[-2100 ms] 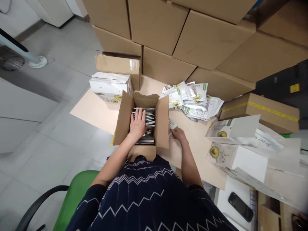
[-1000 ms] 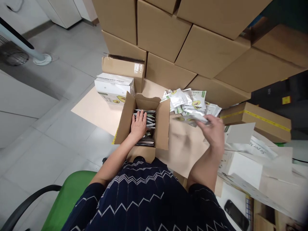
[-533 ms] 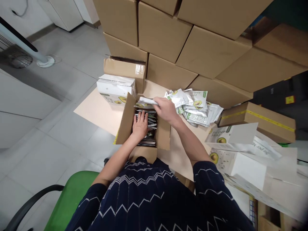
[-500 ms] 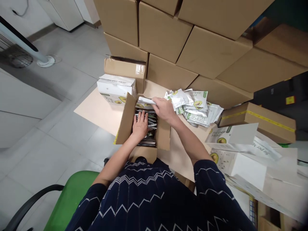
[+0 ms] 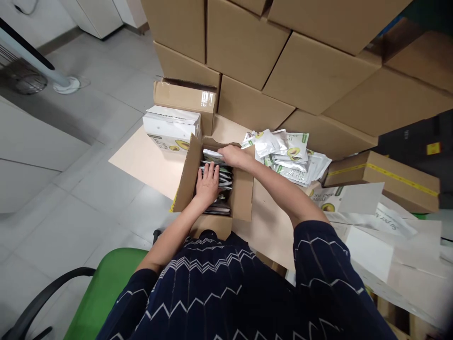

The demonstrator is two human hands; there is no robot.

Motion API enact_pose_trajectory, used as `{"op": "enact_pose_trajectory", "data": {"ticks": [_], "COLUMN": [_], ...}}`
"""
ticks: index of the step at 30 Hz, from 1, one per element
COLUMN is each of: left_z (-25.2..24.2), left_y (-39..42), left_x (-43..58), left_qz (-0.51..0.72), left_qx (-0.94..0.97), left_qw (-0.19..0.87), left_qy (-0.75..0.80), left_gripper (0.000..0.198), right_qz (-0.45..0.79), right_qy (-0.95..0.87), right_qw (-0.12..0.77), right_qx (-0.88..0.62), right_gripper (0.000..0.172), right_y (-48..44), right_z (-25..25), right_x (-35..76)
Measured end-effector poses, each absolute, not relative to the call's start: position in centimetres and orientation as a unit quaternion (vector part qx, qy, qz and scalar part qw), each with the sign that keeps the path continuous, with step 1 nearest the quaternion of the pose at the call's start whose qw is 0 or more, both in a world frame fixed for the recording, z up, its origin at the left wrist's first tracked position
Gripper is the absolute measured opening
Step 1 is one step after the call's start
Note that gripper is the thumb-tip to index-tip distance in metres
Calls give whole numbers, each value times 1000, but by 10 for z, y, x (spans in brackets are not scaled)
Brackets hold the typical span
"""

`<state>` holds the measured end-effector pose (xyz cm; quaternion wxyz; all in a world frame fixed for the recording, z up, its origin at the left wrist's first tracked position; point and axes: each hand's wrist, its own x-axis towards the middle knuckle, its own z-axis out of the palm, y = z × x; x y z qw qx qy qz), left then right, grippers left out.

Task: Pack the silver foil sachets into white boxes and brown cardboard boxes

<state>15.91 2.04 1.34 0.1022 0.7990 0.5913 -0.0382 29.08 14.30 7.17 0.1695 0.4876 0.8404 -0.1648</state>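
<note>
An uncovered cardboard box [image 5: 241, 196] stands in front of my body with its flaps spread. Sachets [image 5: 223, 182] are packed upright in a row inside it. My left hand [image 5: 207, 184] lies on the row near the left wall, fingers stretched out and pressing on the sachets. At the far end of the box, my right hand [image 5: 231, 156] grips a white sachet [image 5: 211, 156] by its right side, partly down inside the box. The fingertips of my right hand are partly hidden.
A pile of silver-white sachets [image 5: 292, 156] lies to the right on the table [image 5: 136, 158]. A white printed carton [image 5: 171, 130] and a brown box [image 5: 184, 97] stand at the left back. Stacked cardboard boxes [image 5: 247, 42] wall off the far side. White cartons [image 5: 371, 250] lie at the right.
My right hand has moved down and slightly left, lowering the white sachet into the far end of the box. My left hand has stayed on the row.
</note>
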Motion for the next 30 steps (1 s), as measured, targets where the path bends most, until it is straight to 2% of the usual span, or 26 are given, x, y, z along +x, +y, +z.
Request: {"op": "enact_pose_trajectory", "data": {"ticks": [6, 11, 14, 20, 27, 30], "left_z": [16, 14, 15, 19, 12, 11], "left_y": [20, 20, 19, 18, 19, 19], "left_x": [160, 159, 160, 164, 161, 160], "left_qz": [-49, -43, -36, -29, -43, -50], "left_qx": [802, 806, 802, 787, 804, 806], "left_qw": [95, 95, 88, 52, 65, 72], "left_qy": [588, 583, 590, 613, 590, 586], "left_gripper": [90, 88, 86, 83, 91, 93], "right_qz": [-182, -188, -205, -267, -354, -345], "right_qy": [849, 844, 838, 829, 822, 829], "right_qw": [215, 205, 241, 267, 244, 253], "right_qx": [447, 458, 443, 413, 372, 360], "right_gripper": [35, 39, 39, 51, 43, 43], "right_y": [160, 158, 157, 159, 178, 182], "right_z": [51, 42, 40, 30, 24, 15], "right_x": [287, 284, 279, 271, 287, 284]}}
